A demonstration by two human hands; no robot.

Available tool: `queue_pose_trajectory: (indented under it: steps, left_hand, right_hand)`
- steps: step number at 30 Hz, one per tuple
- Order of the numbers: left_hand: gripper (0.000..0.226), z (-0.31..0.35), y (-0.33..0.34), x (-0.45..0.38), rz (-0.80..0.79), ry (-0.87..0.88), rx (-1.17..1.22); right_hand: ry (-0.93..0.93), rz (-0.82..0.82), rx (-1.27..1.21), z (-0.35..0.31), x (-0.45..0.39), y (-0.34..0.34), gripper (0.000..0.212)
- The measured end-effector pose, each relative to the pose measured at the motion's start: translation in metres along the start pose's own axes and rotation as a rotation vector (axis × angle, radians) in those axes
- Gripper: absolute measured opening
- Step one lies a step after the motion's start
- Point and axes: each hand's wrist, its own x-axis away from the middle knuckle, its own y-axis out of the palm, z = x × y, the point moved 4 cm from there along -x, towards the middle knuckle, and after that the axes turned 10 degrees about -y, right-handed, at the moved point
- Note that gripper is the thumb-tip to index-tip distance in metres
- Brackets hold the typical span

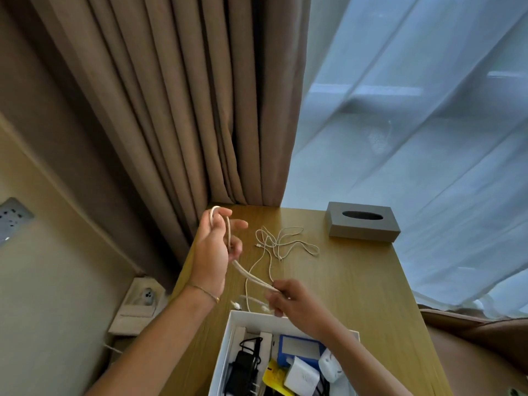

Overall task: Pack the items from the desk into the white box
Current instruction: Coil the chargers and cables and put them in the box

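A white cable (pixel 251 277) stretches doubled between both hands above the wooden desk (pixel 357 281). My left hand (pixel 214 252) is raised and has the cable looped around its fingers. My right hand (pixel 291 301) pinches the doubled strand lower down, just above the white box (pixel 228 338). The cable's loose end trails onto the desk. A second thin white cable (pixel 285 241) lies tangled on the desk beyond the hands. The open box at the near edge holds a black charger, a blue case, a yellow packet and white adapters.
A grey tissue box (pixel 363 222) stands at the desk's far right corner. Brown curtains (pixel 185 110) and a sheer white curtain (pixel 414 138) hang behind the desk. Wall sockets (pixel 144 295) sit to the left, below desk level.
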Motion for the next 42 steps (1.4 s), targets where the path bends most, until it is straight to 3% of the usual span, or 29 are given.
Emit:
queue_pose_trajectory:
  steps: [5, 8, 10, 13, 15, 16, 19, 22, 27, 31, 37, 42]
  left_hand:
    - [0.019, -0.004, -0.011, -0.002, -0.112, 0.139, -0.47]
    - [0.062, -0.015, -0.007, 0.006, -0.274, 0.122, -0.851]
    - [0.082, -0.017, 0.002, 0.016, -0.333, 0.219, -1.191]
    - [0.078, -0.014, 0.013, 0.027, -0.3, 0.399, -1.474]
    - [0.057, -0.011, 0.017, 0.03, -0.305, 0.442, -1.419]
    - [0.058, -0.011, 0.017, 0.031, -0.34, 0.406, -1.336]
    - [0.057, -0.012, 0.015, 0.034, -0.456, 0.193, -0.808]
    - [0.06, -0.011, 0.012, 0.036, -0.38, 0.194, -0.519]
    - [0.038, -0.016, 0.007, 0.031, -0.149, 0.077, -0.199]
    - [0.047, -0.021, 0.01, 0.028, -0.211, -0.145, 0.151]
    - [0.046, -0.026, 0.008, 0.021, -0.081, -0.165, 0.231]
    - [0.037, -0.022, -0.005, 0.013, -0.095, 0.028, -0.036]
  right_hand:
    - [-0.022, -0.061, 0.059, -0.016, 0.016, -0.033, 0.023]
    - [-0.065, -0.068, 0.139, -0.04, 0.014, -0.051, 0.021]
    - [-0.106, -0.045, 0.229, -0.059, 0.009, -0.06, 0.02]
    - [-0.163, 0.008, 0.395, -0.085, 0.002, -0.066, 0.018]
    - [-0.197, 0.038, 0.467, -0.099, -0.002, -0.066, 0.02]
    - [-0.21, 0.056, 0.463, -0.104, -0.002, -0.067, 0.02]
    - [-0.244, 0.143, 0.344, -0.107, -0.002, -0.069, 0.026]
    - [-0.24, 0.208, 0.138, -0.099, -0.003, -0.063, 0.033]
    - [-0.161, 0.196, -0.241, -0.076, -0.006, -0.03, 0.029]
    - [-0.056, 0.198, -0.424, -0.062, -0.007, 0.009, 0.033]
    - [0.016, 0.123, -0.512, -0.06, -0.006, 0.046, 0.038]
    - [0.135, -0.072, -0.592, -0.061, 0.01, 0.042, 0.023]
